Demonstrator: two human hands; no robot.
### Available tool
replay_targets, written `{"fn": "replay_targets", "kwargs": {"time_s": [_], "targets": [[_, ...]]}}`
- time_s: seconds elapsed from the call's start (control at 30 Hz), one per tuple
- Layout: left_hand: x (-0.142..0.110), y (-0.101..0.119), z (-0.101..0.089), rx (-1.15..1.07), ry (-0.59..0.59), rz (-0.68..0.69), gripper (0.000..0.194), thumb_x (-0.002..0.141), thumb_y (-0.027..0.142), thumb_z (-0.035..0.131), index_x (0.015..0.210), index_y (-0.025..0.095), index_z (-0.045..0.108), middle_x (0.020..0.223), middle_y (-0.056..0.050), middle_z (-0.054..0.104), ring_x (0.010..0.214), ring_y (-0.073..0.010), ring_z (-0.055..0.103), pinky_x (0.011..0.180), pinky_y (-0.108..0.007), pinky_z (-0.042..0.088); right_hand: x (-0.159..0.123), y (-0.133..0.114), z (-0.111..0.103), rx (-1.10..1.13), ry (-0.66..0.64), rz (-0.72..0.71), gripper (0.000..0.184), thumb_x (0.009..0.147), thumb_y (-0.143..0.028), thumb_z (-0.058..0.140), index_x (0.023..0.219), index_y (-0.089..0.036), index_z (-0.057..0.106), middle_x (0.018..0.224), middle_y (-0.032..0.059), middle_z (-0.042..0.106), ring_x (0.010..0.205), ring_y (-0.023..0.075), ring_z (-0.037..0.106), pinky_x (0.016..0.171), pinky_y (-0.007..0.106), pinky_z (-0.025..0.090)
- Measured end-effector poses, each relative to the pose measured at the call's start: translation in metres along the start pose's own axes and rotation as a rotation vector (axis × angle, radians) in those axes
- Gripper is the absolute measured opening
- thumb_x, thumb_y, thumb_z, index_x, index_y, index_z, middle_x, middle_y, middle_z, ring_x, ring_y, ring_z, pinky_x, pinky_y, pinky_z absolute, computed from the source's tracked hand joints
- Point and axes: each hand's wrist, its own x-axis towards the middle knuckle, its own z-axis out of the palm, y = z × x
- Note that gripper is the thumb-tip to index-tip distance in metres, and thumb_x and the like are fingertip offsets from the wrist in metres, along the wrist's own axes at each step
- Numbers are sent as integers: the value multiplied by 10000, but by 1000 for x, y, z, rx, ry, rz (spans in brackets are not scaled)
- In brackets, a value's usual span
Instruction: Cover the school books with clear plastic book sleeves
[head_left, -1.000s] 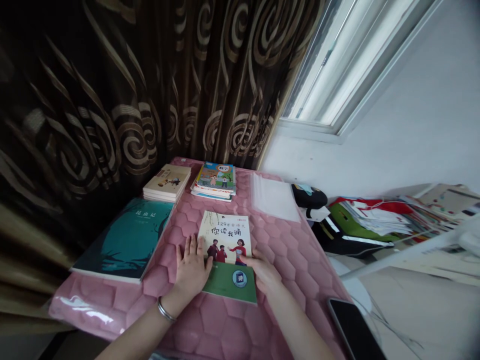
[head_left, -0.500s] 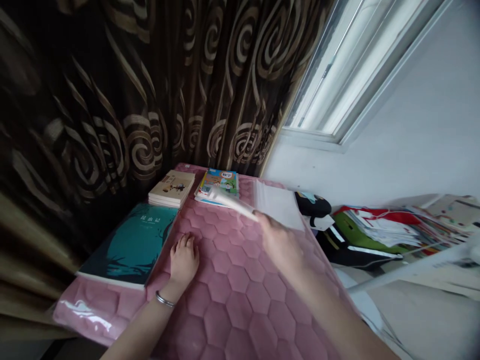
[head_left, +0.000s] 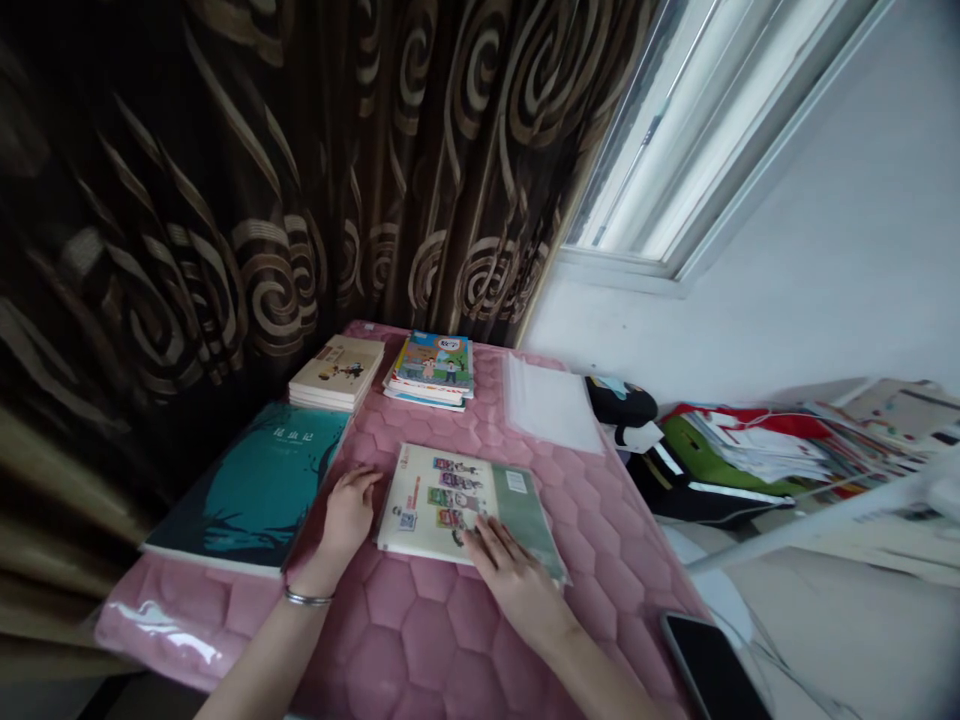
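A thin cream and green book (head_left: 427,505), its cover showing rows of small pictures and a barcode, lies flat on the pink padded table cover (head_left: 450,640). My right hand (head_left: 510,570) rests on the book's near right part with fingers stretched out. Just left of the book, my left hand (head_left: 351,508) is on the table with its fingers loosely apart, holding nothing. Beside it lies a large teal book (head_left: 262,490). Farther back are a stack of beige books (head_left: 337,372) and a stack of colourful textbooks (head_left: 433,368).
Clear plastic sleeves (head_left: 551,400) lie at the back right of the table. A black phone (head_left: 712,665) is at the near right edge. Past that edge are a dark pouch (head_left: 621,400), a green bag (head_left: 697,460) and piled papers (head_left: 757,455). A patterned curtain (head_left: 300,200) hangs behind.
The book my right hand held tilted in the air now lies flat on the table, and that hand has opened on it. My left hand has shifted slightly left. The phone has come into view.
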Motion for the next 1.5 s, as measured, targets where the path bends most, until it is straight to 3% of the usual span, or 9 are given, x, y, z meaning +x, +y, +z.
{"fn": "replay_targets", "kwargs": {"time_s": [0.2, 0.4, 0.7, 1.0, 1.13, 1.27, 1.37, 1.43, 1.5], "targets": [[25, 15, 2, -56, -31, -47, 274, 855, 103, 547, 1045, 197, 720, 1082, -81, 738, 1037, -223, 664, 992, -397, 493, -14, 0, 8, 117, -41, -41, 539, 824, -26, 533, 1327, -217, 577, 1366, 96, 597, 1224, 240, 592, 941, 325, 545], [59, 29, 19, -136, -100, -31, 233, 839, 148, 607, 1039, 201, 715, 1021, -64, 739, 943, -188, 685, 884, -319, 541, -17, 4, 13, 255, -9, -8, 365, 894, -177, 575, 1252, -190, 645, 1321, 81, 635, 1254, 210, 566, 1034, 300, 489], [51, 18, 32, -70, -130, 102, 284, 820, 221, 619, 1082, 221, 731, 1215, -90, 669, 1126, -240, 626, 1042, -409, 469, -13, 22, -5, 408, -165, -85, 380, 938, -193, 528, 1306, -144, 606, 1351, 90, 605, 1311, 193, 510, 1076, 315, 467], [53, 19, 31, -129, -135, 80, 249, 829, 217, 591, 1028, 229, 740, 1182, -75, 684, 1131, -227, 622, 1037, -394, 471, 3, 31, -23, 728, -415, 127, 378, 942, -155, 469, 1264, -238, 649, 1355, 10, 596, 1309, 168, 510, 1097, 346, 435], [56, 12, 34, -301, -79, 22, 281, 897, 212, 472, 1019, 197, 725, 1146, -82, 697, 1107, -203, 634, 1034, -373, 474, 24, 51, -38, 852, -462, 204, 343, 935, -192, 450, 1110, -276, 733, 1118, -13, 741, 1037, 169, 692, 915, 298, 537], [57, 8, 34, -407, 12, -109, 330, 905, 150, 405, 1093, 179, 675, 1155, -88, 697, 1104, -182, 639, 1021, -353, 477, 68, 100, -60, 837, -462, 320, 317, 938, -300, 451, 913, -253, 763, 908, -4, 774, 779, 167, 701, 712, 256, 517], [57, 10, 34, -397, -30, -141, 278, 890, 171, 466, 1093, 179, 655, 1123, -95, 698, 1037, -195, 663, 959, -352, 507, 113, 143, -63, 674, -335, 418, 325, 940, -353, 460, 863, -222, 748, 877, 17, 767, 787, 178, 678, 747, 259, 484], [56, 13, 34, -368, -71, -135, 266, 872, 228, 541, 1114, 170, 635, 1097, -101, 695, 961, -202, 678, 898, -352, 531, 142, 166, -54, 489, -250, 476, 281, 934, -317, 488, 893, -211, 746, 926, 42, 764, 853, 190, 671, 792, 261, 460], [55, 15, 34, -333, -78, -139, 345, 834, 265, 615, 1161, 156, 599, 1070, -102, 693, 912, -206, 679, 845, -348, 543, 167, 182, -38, 333, -262, 566, 255, 939, -290, 501, 962, -220, 745, 991, 49, 761, 910, 189, 670, 793, 252, 447]]}}
